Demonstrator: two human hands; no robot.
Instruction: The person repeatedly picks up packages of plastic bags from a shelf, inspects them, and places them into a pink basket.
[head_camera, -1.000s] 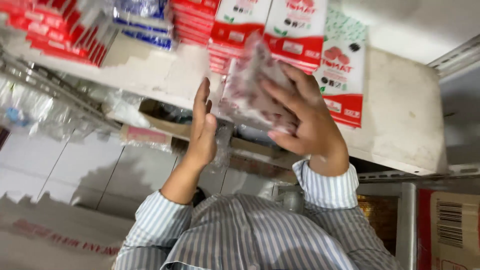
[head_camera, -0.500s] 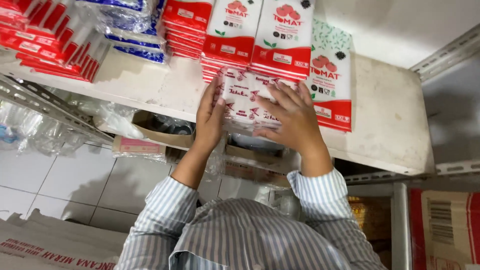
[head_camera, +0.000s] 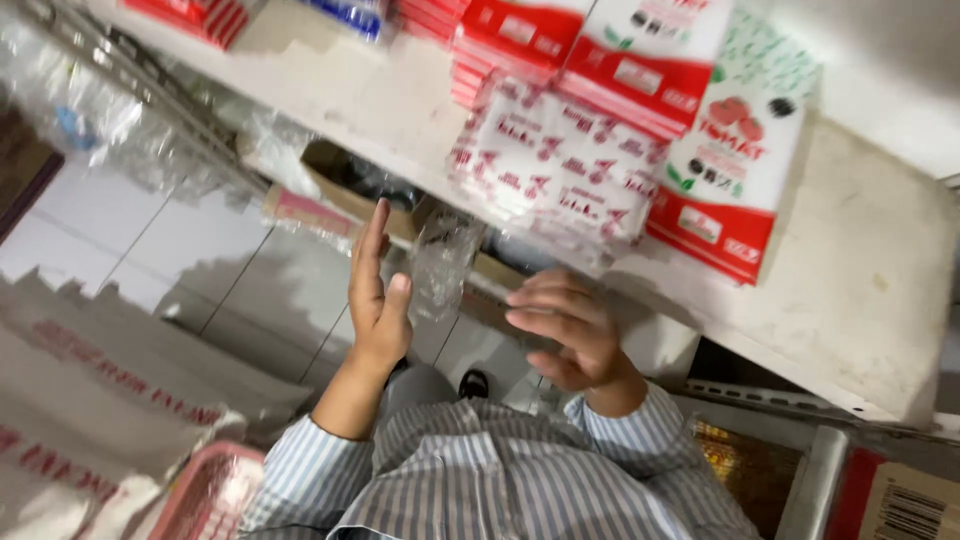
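Both hands are open and empty: left hand (head_camera: 378, 300) upright, right hand (head_camera: 568, 330) palm down, just below the sachet pack (head_camera: 560, 165) lying on the shelf (head_camera: 860, 290) above them.

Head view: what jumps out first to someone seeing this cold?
The red-and-white packets stacked along the white shelf at top centre, with a clear bag of small sachets at its front edge. Just below, both hands are raised and open, the left hand beside a hanging tail of clear plastic, the right hand under the bag, holding nothing.
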